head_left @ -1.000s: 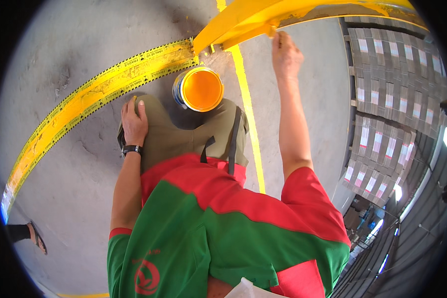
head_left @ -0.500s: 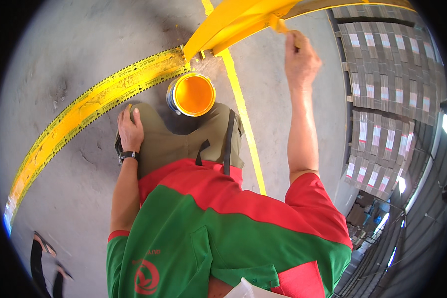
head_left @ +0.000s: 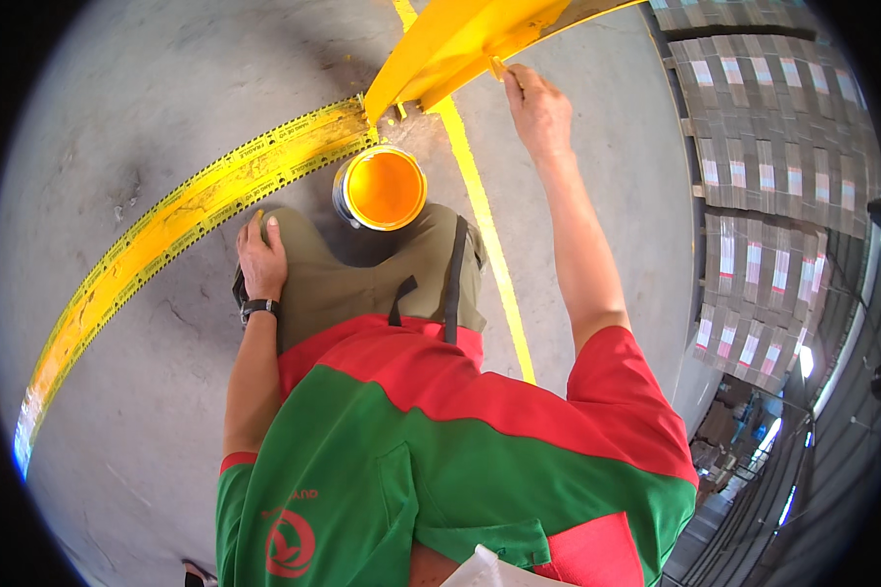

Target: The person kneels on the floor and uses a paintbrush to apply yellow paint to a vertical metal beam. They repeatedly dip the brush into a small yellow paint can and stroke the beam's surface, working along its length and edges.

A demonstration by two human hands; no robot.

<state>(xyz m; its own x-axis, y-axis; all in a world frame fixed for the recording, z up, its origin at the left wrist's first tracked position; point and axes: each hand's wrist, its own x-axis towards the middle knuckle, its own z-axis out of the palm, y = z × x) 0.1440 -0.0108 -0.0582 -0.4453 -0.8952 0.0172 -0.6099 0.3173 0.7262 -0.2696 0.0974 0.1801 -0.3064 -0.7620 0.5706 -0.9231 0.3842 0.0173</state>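
Observation:
My right hand (head_left: pixel 540 112) is closed around the handle of a paintbrush (head_left: pixel 498 68), whose yellow bristles touch the side of a yellow metal beam (head_left: pixel 460 44). The beam looks glossy and yellow near the brush, with a darker, duller stretch further right. My left hand (head_left: pixel 262 259) lies on my left knee, fingers extended and holding nothing; a fingertip shows a yellow smear. Between my knees and the beam, an open paint can (head_left: pixel 343 199) stands upright on the floor, with yellow-orange paint (head_left: pixel 386 186) inside.
A yellow floor band (head_left: pixel 181 201) edged with printed tape curves away to the left. One narrow yellow line (head_left: pixel 480 210) runs past the can's right side. Stacked cardboard bundles (head_left: pixel 754 171) line the right. Part of another person's foot (head_left: pixel 198 569) shows at the bottom left.
My right hand and the brush have moved left along the beam, toward the can. The other person's feet have shifted right and mostly left the view. My left hand stays on my knee.

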